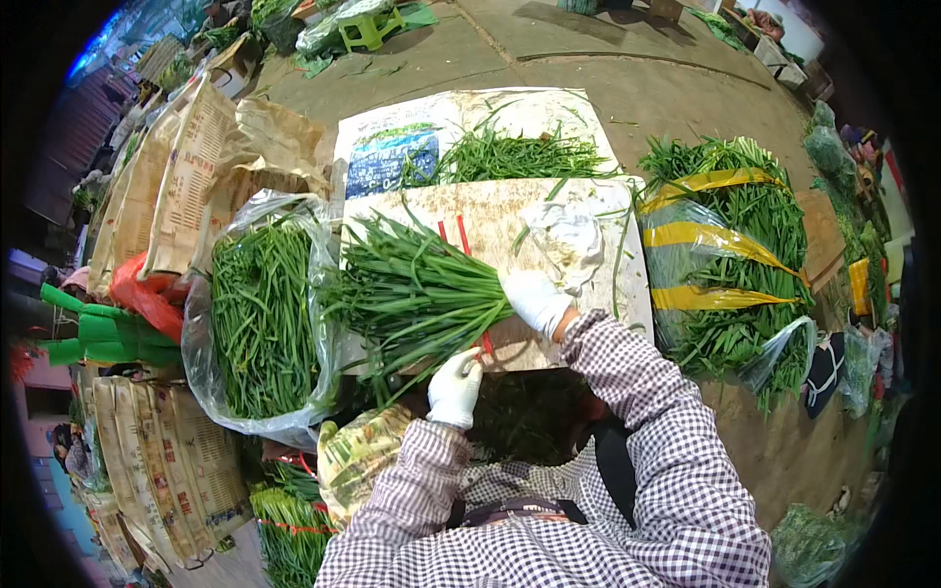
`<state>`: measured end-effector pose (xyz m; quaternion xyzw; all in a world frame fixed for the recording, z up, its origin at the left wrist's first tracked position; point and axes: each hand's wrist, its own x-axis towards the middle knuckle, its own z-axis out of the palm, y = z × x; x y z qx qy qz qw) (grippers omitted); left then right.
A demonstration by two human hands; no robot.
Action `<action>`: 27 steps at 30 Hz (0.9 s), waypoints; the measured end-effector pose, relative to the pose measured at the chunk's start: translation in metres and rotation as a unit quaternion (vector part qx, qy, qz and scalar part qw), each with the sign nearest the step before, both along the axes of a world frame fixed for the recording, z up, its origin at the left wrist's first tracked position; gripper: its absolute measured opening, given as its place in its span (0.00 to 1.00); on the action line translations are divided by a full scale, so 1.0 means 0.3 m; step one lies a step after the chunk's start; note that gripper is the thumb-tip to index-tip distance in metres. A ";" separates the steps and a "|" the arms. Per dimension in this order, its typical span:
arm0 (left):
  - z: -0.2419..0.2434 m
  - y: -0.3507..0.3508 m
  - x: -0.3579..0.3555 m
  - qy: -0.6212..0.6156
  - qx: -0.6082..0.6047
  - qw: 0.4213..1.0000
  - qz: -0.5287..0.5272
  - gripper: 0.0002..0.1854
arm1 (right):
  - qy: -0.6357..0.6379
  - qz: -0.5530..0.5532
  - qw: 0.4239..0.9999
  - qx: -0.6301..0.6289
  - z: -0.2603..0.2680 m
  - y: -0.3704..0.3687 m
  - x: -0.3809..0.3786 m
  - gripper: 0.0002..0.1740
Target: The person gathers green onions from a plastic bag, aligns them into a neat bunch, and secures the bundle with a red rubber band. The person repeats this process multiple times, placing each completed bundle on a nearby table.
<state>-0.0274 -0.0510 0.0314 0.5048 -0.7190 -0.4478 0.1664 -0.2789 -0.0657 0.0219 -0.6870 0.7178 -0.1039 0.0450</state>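
A loose bunch of long flat green leaves, apparently garlic chives [426, 287], lies on a worn white board [485, 202] with its leaf tips fanned to the left. My right hand [537, 300], in a white glove, grips the gathered stem end of the bunch. Below the bunch, my gloved left hand [454, 389] pinches the near end of a red tie strip [486, 342]. That strip passes beneath the greens, and its far part [463, 234] shows beyond them beside a second red strip. A crumpled white cloth or bag [564, 239] sits on the board past my right hand.
Left of the board stands a plastic-lined container of greens [261, 316]. At right is a large bundle of greens [757, 242] with yellow-striped plastic. Cut leaves [526, 156] lie beyond the board. Printed cardboard [173, 176], red-tied bunches [294, 525] and a green stool [370, 28] stand around.
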 end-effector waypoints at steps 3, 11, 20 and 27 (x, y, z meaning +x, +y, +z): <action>0.188 -0.041 0.005 0.092 -0.170 0.981 -0.005 0.21 | 0.101 -0.009 0.991 -0.082 -0.063 0.007 0.022 0.14; 0.245 -0.374 -0.335 -0.347 -0.261 0.824 -0.364 0.73 | 0.228 0.027 0.970 -0.083 -0.109 0.061 0.053 0.28; 0.158 -0.452 -0.322 -0.299 -0.214 0.866 -0.338 0.38 | 0.192 -0.105 0.975 -0.044 -0.058 0.066 -0.002 0.32; 0.163 -0.447 -0.321 -0.288 -0.219 0.873 -0.328 0.49 | -0.210 -0.232 0.938 -0.152 -0.034 0.151 -0.180 0.39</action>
